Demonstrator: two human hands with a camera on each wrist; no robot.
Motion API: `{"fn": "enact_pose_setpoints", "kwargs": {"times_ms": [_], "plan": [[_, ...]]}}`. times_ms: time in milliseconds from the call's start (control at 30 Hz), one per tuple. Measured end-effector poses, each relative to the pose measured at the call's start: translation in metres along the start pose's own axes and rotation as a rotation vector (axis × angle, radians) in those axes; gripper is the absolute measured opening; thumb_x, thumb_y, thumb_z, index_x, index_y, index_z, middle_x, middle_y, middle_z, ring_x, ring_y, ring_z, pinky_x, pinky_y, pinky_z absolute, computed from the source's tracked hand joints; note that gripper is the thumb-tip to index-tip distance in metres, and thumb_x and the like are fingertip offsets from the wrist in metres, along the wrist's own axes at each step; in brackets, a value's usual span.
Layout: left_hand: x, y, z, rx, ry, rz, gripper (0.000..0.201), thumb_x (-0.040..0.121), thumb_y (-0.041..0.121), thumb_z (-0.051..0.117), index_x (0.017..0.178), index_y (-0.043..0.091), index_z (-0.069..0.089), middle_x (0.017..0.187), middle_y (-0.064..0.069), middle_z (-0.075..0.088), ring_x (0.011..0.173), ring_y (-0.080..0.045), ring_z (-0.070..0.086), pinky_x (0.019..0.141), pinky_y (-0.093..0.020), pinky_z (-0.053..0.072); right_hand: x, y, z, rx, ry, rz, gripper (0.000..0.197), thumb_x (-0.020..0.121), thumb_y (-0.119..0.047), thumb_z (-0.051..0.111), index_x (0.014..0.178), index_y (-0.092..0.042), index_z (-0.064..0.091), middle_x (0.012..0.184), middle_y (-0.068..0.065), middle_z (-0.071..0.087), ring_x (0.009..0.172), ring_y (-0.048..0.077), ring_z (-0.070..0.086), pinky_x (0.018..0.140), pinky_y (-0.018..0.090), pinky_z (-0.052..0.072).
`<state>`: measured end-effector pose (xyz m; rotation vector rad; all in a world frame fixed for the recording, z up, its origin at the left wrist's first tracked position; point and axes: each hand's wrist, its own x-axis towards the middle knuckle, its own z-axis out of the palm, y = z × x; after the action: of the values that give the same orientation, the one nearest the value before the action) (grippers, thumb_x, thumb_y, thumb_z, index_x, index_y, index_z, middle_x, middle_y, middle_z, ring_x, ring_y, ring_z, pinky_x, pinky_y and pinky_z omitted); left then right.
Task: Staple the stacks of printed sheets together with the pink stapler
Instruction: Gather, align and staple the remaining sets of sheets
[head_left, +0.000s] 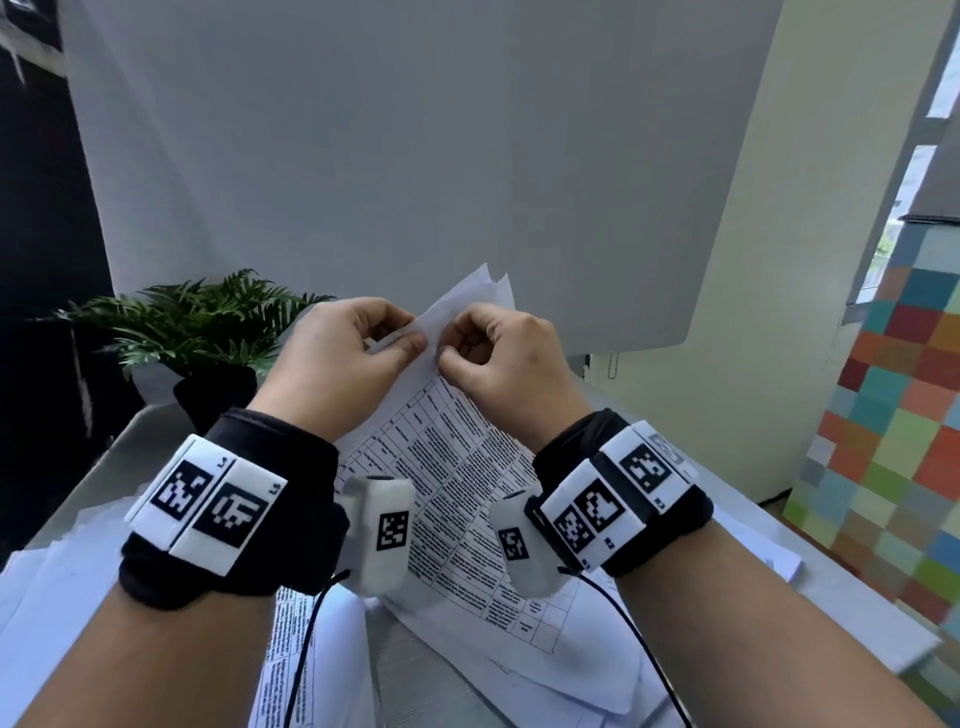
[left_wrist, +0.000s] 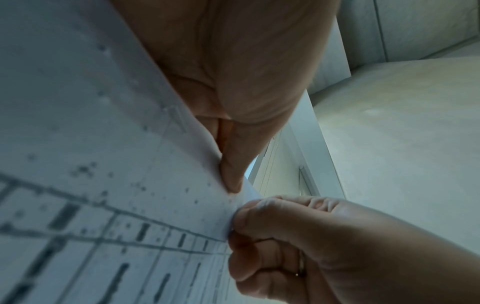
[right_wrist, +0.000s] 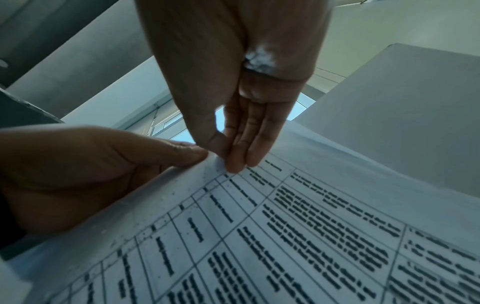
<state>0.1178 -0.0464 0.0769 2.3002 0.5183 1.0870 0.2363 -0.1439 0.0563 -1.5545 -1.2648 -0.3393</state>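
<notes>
Item: stack of printed sheets (head_left: 447, 467), white, top page a ruled table of dense text. Held raised and tilted over the table (head_left: 93, 467), its long axis running from the person's chest up and away; far corners fanned slightly apart.

Left hand (head_left: 343, 358): thumb on top, fingers beneath, pinching the upper left edge of the stack. In the left wrist view the fingertip (left_wrist: 231, 181) pushes into the sheet edge.

Right hand (head_left: 498, 353): thumb and curled fingers pinching the same edge, just beside the left, the two hands almost touching. In the right wrist view the fingertips (right_wrist: 235, 164) lie on the printed face.

Further loose printed sheets (head_left: 291, 654) lie on the table below the wrists. Potted fern (head_left: 197, 322) at far left.

Pink stapler: not in any view; position cannot be told.

Judgement: the sheets are being squared or separated at the top corner ahead of stapling. Both hands sit equally near that corner; one must let go to fetch the stapler.
</notes>
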Motion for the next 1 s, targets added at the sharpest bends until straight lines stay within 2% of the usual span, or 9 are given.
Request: {"fn": "enact_pose_setpoints", "kwargs": {"times_ms": [200, 367, 467, 533, 633, 733, 767, 867, 1000], "plan": [[0.002, -0.003, 0.001, 0.002, 0.033, -0.007, 0.012, 0.084, 0.024, 0.069, 0.084, 0.013, 0.072, 0.074, -0.001, 0.067, 0.06, -0.007, 0.051, 0.06, -0.024, 0.04, 0.0, -0.001, 0.006, 0.038, 0.021, -0.076, 0.006, 0.074, -0.005, 0.064, 0.069, -0.003, 0.061, 0.059, 0.002, 0.058, 0.053, 0.013, 0.05, 0.056, 0.03, 0.048], [0.002, -0.002, -0.001, 0.063, 0.021, 0.01, 0.01, 0.084, 0.025, 0.068, 0.081, 0.016, 0.07, 0.072, 0.0, 0.066, 0.058, -0.006, 0.05, 0.057, -0.023, 0.038, -0.003, 0.004, 0.009, 0.067, 0.041, -0.15, 0.005, 0.073, -0.003, 0.061, 0.069, -0.001, 0.058, 0.064, 0.006, 0.056, 0.057, 0.019, 0.052, 0.057, 0.036, 0.048], [0.002, -0.004, 0.0, 0.12, 0.006, 0.001, 0.009, 0.084, 0.026, 0.068, 0.079, 0.019, 0.069, 0.065, 0.006, 0.062, 0.054, -0.005, 0.048, 0.054, -0.022, 0.036, -0.005, 0.002, 0.008, 0.101, 0.026, -0.177, 0.003, 0.074, -0.002, 0.061, 0.073, -0.001, 0.059, 0.069, 0.007, 0.057, 0.061, 0.021, 0.054, 0.059, 0.036, 0.049], [0.001, -0.009, 0.004, 0.209, -0.025, -0.039, 0.011, 0.084, 0.029, 0.067, 0.074, 0.026, 0.065, 0.062, 0.01, 0.057, 0.056, -0.01, 0.048, 0.056, -0.024, 0.035, -0.003, -0.004, 0.006, 0.16, 0.051, -0.173, 0.003, 0.076, -0.003, 0.062, 0.074, -0.002, 0.059, 0.069, 0.007, 0.058, 0.06, 0.019, 0.054, 0.058, 0.03, 0.049], [0.0, -0.015, 0.012, 0.283, -0.071, -0.112, 0.013, 0.084, 0.033, 0.065, 0.072, 0.031, 0.061, 0.069, 0.009, 0.058, 0.07, -0.018, 0.055, 0.065, -0.028, 0.042, 0.006, -0.013, -0.001, 0.25, 0.108, -0.079, 0.004, 0.076, -0.004, 0.062, 0.073, -0.003, 0.06, 0.064, 0.009, 0.06, 0.055, 0.019, 0.055, 0.053, 0.027, 0.046], [0.002, -0.018, 0.011, 0.27, -0.052, -0.126, 0.01, 0.085, 0.036, 0.064, 0.078, 0.03, 0.064, 0.076, 0.009, 0.062, 0.074, -0.018, 0.058, 0.069, -0.031, 0.048, 0.007, -0.01, -0.008, 0.242, 0.066, 0.046, 0.006, 0.074, -0.01, 0.063, 0.07, -0.008, 0.059, 0.064, 0.005, 0.062, 0.054, 0.015, 0.055, 0.052, 0.024, 0.043], [0.002, -0.018, 0.009, 0.261, -0.051, -0.132, 0.01, 0.085, 0.037, 0.064, 0.079, 0.029, 0.065, 0.077, 0.008, 0.063, 0.074, -0.018, 0.058, 0.071, -0.032, 0.05, 0.004, -0.008, -0.01, 0.237, 0.037, 0.074, 0.007, 0.074, -0.01, 0.063, 0.069, -0.009, 0.058, 0.065, 0.008, 0.064, 0.056, 0.018, 0.058, 0.052, 0.026, 0.045], [0.004, -0.02, 0.007, 0.249, -0.041, -0.12, 0.011, 0.086, 0.036, 0.064, 0.084, 0.026, 0.068, 0.076, 0.009, 0.062, 0.071, -0.017, 0.056, 0.071, -0.033, 0.051, -0.007, -0.001, -0.024, 0.183, -0.044, 0.122, 0.008, 0.071, -0.013, 0.062, 0.068, -0.012, 0.055, 0.065, 0.011, 0.065, 0.065, 0.031, 0.064, 0.06, 0.036, 0.052], [0.002, -0.019, 0.005, 0.266, -0.046, -0.081, 0.011, 0.086, 0.034, 0.064, 0.087, 0.025, 0.068, 0.082, 0.006, 0.065, 0.081, -0.021, 0.058, 0.076, -0.036, 0.051, -0.026, 0.009, -0.066, 0.172, -0.065, 0.226, 0.014, 0.072, -0.007, 0.061, 0.077, -0.019, 0.059, 0.063, -0.002, 0.061, 0.059, 0.022, 0.063, 0.066, 0.035, 0.054]]}}
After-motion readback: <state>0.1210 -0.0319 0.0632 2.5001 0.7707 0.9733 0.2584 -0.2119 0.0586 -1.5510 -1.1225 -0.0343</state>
